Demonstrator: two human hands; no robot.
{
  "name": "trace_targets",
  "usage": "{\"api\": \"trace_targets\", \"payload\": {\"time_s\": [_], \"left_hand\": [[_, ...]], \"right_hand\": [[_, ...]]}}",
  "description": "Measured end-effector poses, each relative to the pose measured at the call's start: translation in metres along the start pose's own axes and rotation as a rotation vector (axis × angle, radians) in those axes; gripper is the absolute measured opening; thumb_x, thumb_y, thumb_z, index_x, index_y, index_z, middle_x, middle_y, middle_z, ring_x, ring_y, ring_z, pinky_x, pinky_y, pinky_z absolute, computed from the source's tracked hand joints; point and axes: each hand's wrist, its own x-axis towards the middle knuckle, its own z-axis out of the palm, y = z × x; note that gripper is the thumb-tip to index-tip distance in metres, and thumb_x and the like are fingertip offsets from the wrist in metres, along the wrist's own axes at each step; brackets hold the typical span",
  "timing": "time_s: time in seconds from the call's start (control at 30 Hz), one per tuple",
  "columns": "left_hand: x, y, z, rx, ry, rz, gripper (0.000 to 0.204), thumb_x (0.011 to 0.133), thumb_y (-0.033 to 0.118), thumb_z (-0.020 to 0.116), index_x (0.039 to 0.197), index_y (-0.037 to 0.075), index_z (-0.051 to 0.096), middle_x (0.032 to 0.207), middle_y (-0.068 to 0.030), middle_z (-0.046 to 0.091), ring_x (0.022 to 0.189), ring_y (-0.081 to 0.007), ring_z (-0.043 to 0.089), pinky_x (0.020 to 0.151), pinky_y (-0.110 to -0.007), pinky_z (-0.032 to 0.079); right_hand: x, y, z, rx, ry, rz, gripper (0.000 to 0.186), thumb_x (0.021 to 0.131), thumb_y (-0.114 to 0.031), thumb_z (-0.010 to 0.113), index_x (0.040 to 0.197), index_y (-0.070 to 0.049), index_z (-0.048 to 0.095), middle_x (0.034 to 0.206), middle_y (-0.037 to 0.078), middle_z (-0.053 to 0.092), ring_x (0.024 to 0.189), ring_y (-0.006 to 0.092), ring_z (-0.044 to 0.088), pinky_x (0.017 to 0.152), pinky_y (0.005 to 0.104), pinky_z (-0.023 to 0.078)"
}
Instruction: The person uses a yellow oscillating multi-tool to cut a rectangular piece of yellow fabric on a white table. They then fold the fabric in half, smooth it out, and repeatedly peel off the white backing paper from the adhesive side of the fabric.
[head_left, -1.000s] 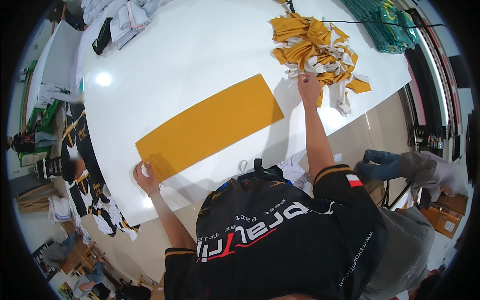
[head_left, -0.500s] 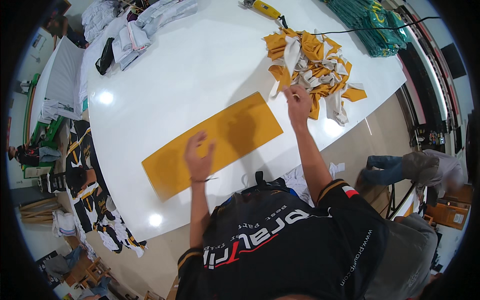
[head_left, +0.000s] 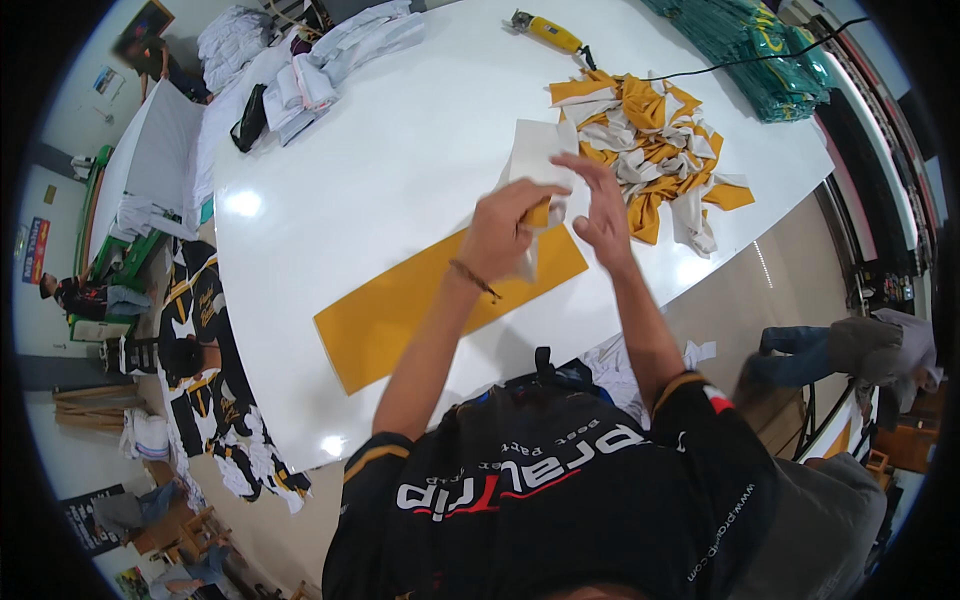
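Observation:
My left hand [head_left: 503, 228] is closed on a piece of fabric [head_left: 541, 150], white on one face with a bit of mustard yellow showing by the fingers. It hangs above the right end of a flat mustard-yellow rectangle of fabric [head_left: 410, 310] on the table. Just to the right, my right hand [head_left: 604, 218] has its fingers stretched and apart, close to the piece but not gripping it. Beyond it lies a loose heap of yellow-and-white fabric pieces [head_left: 665, 150].
The white table [head_left: 270, 330] carries a yellow handheld power tool [head_left: 552, 33] with a black cable. Bagged green garments [head_left: 745, 55] lie at the far right, folded white fabric [head_left: 300, 90] at the far left. A person [head_left: 850, 355] is to the right.
My left hand has come right and up from over the yellow rectangle and now grips the piece. My right hand has left the heap's edge and opened. The view has shifted slightly.

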Motion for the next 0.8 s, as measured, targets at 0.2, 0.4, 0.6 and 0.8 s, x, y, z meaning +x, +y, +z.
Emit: {"api": "trace_targets", "payload": {"time_s": [0.2,0.4,0.6,0.8], "left_hand": [[0.071,0.077,-0.072,0.128,-0.271,0.154,0.045,0.074,-0.005,0.061,0.116,0.007,0.072,0.104,-0.0104,0.074,0.090,-0.0181,0.071,0.085,-0.028,0.054],[0.073,0.150,-0.146,0.269,-0.054,0.071,0.052,0.069,-0.011,0.050,0.115,0.004,0.072,0.105,-0.0054,0.074,0.094,-0.0138,0.069,0.087,-0.026,0.055],[0.019,0.203,-0.227,0.357,0.273,-0.078,0.023,0.083,-0.006,0.064,0.104,0.000,0.071,0.099,-0.0074,0.072,0.092,-0.0145,0.066,0.085,-0.026,0.052],[-0.069,0.207,-0.267,0.804,0.561,-0.256,0.035,0.082,-0.002,0.053,0.112,0.006,0.072,0.098,-0.0060,0.073,0.089,-0.0138,0.067,0.084,-0.027,0.051]], "right_hand": [[0.066,0.001,-0.011,0.488,-0.422,0.352,0.084,0.070,-0.024,0.089,0.139,0.000,0.049,0.133,0.009,0.058,0.124,0.0212,0.055,0.107,0.0379,0.042],[0.068,-0.017,0.007,0.565,-0.750,0.395,0.086,0.064,-0.015,0.092,0.138,-0.001,0.050,0.123,0.009,0.065,0.114,0.0184,0.061,0.100,0.0345,0.048],[-0.009,-0.007,0.041,0.080,-1.050,0.749,0.087,0.068,-0.020,0.093,0.141,-0.004,0.048,0.126,0.009,0.064,0.118,0.0211,0.059,0.101,0.0370,0.046],[-0.073,0.017,0.035,0.135,-1.059,0.682,0.067,0.078,-0.028,0.085,0.134,-0.003,0.057,0.110,0.010,0.070,0.106,0.0219,0.064,0.094,0.0383,0.049]]}}
